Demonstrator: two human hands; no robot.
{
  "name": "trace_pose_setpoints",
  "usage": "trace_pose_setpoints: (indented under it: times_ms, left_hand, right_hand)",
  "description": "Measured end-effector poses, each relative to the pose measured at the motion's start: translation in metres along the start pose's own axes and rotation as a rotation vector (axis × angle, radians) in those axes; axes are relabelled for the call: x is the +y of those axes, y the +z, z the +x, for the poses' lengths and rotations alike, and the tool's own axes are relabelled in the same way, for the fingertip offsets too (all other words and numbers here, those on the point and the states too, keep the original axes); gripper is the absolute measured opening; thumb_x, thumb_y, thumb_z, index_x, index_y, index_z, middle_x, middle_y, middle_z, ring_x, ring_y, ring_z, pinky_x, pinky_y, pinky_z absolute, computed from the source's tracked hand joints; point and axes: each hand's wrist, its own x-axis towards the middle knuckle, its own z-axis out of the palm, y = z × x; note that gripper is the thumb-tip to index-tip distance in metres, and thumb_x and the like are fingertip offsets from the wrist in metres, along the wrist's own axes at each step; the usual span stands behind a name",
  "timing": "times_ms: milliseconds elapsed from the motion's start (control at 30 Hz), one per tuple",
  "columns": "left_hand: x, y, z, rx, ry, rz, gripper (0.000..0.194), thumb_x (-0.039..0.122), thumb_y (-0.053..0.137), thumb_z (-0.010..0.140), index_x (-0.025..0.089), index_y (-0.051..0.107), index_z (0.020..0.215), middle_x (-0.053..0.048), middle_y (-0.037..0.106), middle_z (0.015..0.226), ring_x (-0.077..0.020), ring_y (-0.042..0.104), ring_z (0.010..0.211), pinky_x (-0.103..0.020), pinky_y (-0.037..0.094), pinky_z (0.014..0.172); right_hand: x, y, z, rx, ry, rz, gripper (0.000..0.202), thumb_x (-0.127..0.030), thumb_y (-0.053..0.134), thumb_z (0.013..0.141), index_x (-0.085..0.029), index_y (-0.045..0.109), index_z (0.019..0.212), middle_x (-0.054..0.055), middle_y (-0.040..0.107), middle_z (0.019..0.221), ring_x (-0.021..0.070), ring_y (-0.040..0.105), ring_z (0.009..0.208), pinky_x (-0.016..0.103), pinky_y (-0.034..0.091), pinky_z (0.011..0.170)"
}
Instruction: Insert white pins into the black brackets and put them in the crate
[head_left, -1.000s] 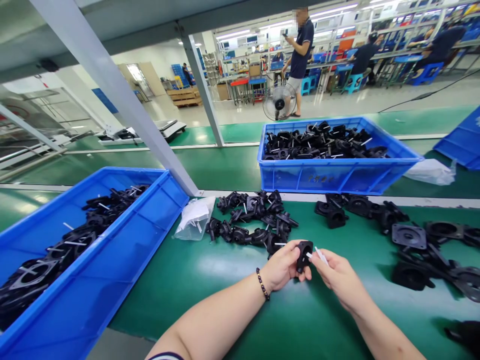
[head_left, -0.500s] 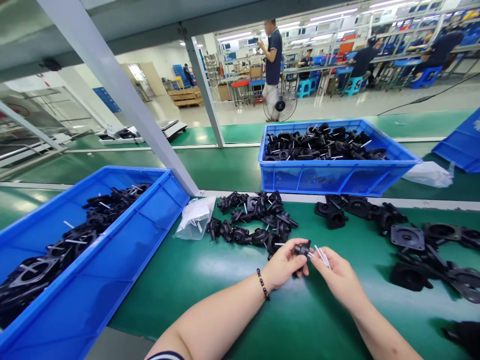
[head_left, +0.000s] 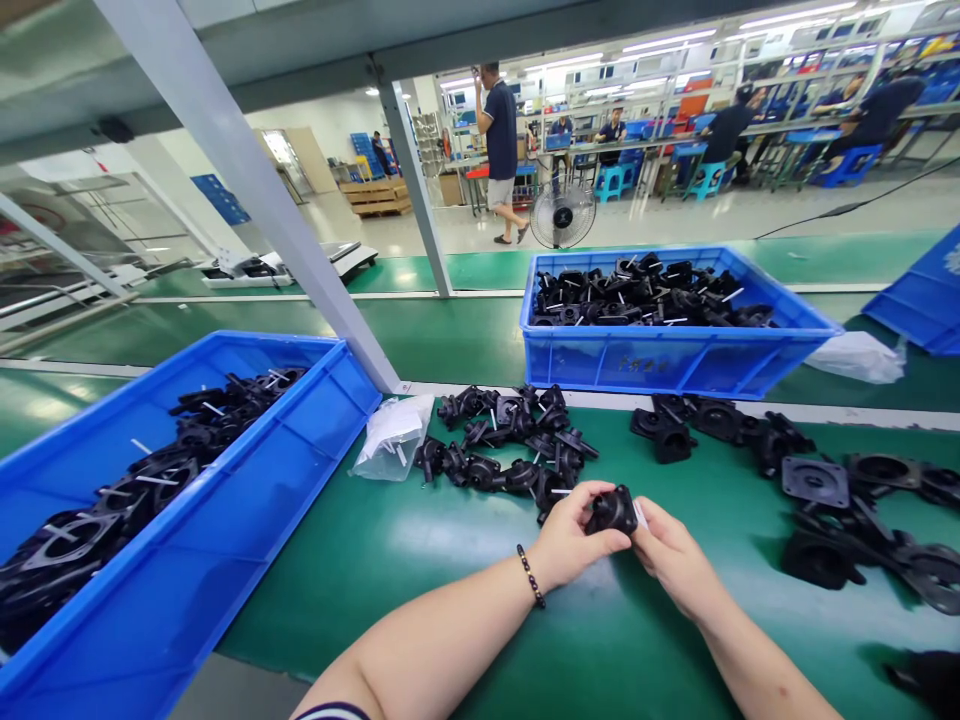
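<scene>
My left hand (head_left: 571, 540), with a beaded bracelet at the wrist, is closed around a black plastic housing (head_left: 612, 510) above the green table (head_left: 450, 560). Right beside it, my right hand (head_left: 670, 545) pinches thin white pins (head_left: 639, 514) against the housing's right side; the fingers mostly hide the pins. Beyond my left hand lies a loose group of black housings (head_left: 517, 473), some with white pins sticking out. Next to them is a clear plastic bag (head_left: 394, 435) with white pins inside.
A blue bin (head_left: 675, 358) of black parts stands behind; another blue bin (head_left: 300, 470) tilts at left. More black parts (head_left: 816, 480) are spread on the right. A metal post (head_left: 277, 210) rises at left. Beyond the benches stand a fan (head_left: 562, 215) and a walking person (head_left: 499, 140).
The housing has turned in my left hand, showing its wider body. My right hand has closed in against it, hiding most of the pins. The person behind has moved left.
</scene>
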Motion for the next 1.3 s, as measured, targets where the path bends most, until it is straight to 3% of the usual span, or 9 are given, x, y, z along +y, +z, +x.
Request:
trace_pose_setpoints:
  times_ms: [267, 433, 533, 633, 733, 933, 1033, 1167, 1300]
  left_hand:
    - [-0.001, -0.003, -0.002, -0.017, 0.081, 0.19, 0.059, 0.037, 0.074, 0.06, 0.015, 0.053, 0.111, -0.01, 0.06, 0.103, -0.0215, 0.057, 0.091, -0.034, 0.045, 0.082]
    - [0.006, -0.002, -0.004, 0.018, 0.392, 0.438, 0.052, 0.032, 0.07, 0.064, 0.018, 0.053, 0.111, -0.009, 0.057, 0.107, -0.0218, 0.054, 0.099, -0.036, 0.043, 0.088]
    - [0.008, 0.0, -0.007, 0.061, 0.521, 0.577, 0.061, 0.028, 0.066, 0.064, 0.018, 0.046, 0.12, -0.009, 0.056, 0.111, -0.0221, 0.054, 0.101, -0.037, 0.044, 0.09]
    - [0.008, 0.002, -0.01, 0.107, 0.528, 0.685, 0.071, 0.03, 0.065, 0.064, 0.017, 0.036, 0.127, -0.01, 0.057, 0.112, -0.0225, 0.056, 0.1, -0.037, 0.045, 0.09]
    - [0.007, 0.002, -0.01, 0.075, 0.498, 0.791, 0.06, 0.03, 0.063, 0.064, 0.017, 0.044, 0.12, -0.01, 0.057, 0.111, -0.023, 0.055, 0.101, -0.036, 0.045, 0.089]
    - [0.0, 0.0, -0.006, -0.054, 0.254, 0.943, 0.057, 0.031, 0.064, 0.064, 0.019, 0.047, 0.117, -0.009, 0.056, 0.109, -0.0244, 0.055, 0.098, -0.038, 0.047, 0.084]
    - [-0.001, -0.001, -0.006, -0.073, 0.215, 0.95, 0.059, 0.034, 0.065, 0.064, 0.019, 0.046, 0.118, -0.009, 0.055, 0.109, -0.025, 0.055, 0.097, -0.038, 0.048, 0.083]
    - [0.001, 0.0, -0.006, -0.048, 0.245, 0.939, 0.058, 0.035, 0.065, 0.062, 0.019, 0.049, 0.115, -0.009, 0.058, 0.104, -0.0245, 0.057, 0.093, -0.037, 0.048, 0.081]
    - [0.0, 0.001, -0.008, 0.032, 0.455, 0.86, 0.058, 0.043, 0.063, 0.062, 0.016, 0.052, 0.112, -0.01, 0.06, 0.1, -0.024, 0.057, 0.091, -0.036, 0.046, 0.083]
  right_hand:
    - [0.006, 0.004, -0.003, -0.078, 0.057, 0.298, 0.044, -0.06, 0.06, 0.069, -0.019, 0.045, 0.078, -0.01, 0.023, 0.051, 0.0043, 0.015, 0.041, 0.018, 0.012, 0.039]
    - [0.001, 0.006, -0.001, -0.004, 0.173, 0.4, 0.046, -0.058, 0.067, 0.064, -0.019, 0.046, 0.076, -0.01, 0.028, 0.049, 0.0026, 0.015, 0.039, 0.016, 0.01, 0.038]
    - [-0.002, 0.002, 0.003, 0.072, 0.241, 0.455, 0.045, -0.057, 0.067, 0.064, -0.018, 0.045, 0.07, -0.011, 0.027, 0.046, 0.0017, 0.014, 0.037, 0.015, 0.011, 0.035]
    - [-0.001, -0.005, 0.008, 0.142, 0.24, 0.526, 0.042, -0.051, 0.071, 0.063, -0.017, 0.047, 0.066, -0.01, 0.032, 0.047, 0.0009, 0.017, 0.036, 0.014, 0.013, 0.033]
    - [0.0, -0.01, 0.011, 0.219, 0.199, 0.606, 0.038, -0.044, 0.075, 0.06, -0.016, 0.054, 0.075, -0.007, 0.04, 0.052, 0.0015, 0.023, 0.036, 0.013, 0.015, 0.031]
    - [-0.002, -0.01, 0.01, 0.289, 0.153, 0.621, 0.035, -0.036, 0.075, 0.061, -0.016, 0.06, 0.085, -0.005, 0.044, 0.057, 0.0037, 0.029, 0.039, 0.015, 0.021, 0.031]
    - [-0.001, -0.009, 0.01, 0.281, 0.15, 0.614, 0.034, -0.036, 0.075, 0.061, -0.016, 0.06, 0.085, -0.005, 0.043, 0.057, 0.0036, 0.028, 0.039, 0.014, 0.021, 0.031]
    - [-0.002, -0.008, 0.01, 0.272, 0.146, 0.6, 0.034, -0.038, 0.074, 0.062, -0.017, 0.06, 0.084, -0.005, 0.042, 0.057, 0.0031, 0.027, 0.038, 0.014, 0.021, 0.03]
    - [-0.002, -0.009, 0.008, 0.285, 0.146, 0.591, 0.035, -0.04, 0.074, 0.062, -0.017, 0.06, 0.083, -0.005, 0.041, 0.056, 0.0028, 0.026, 0.038, 0.013, 0.021, 0.03]
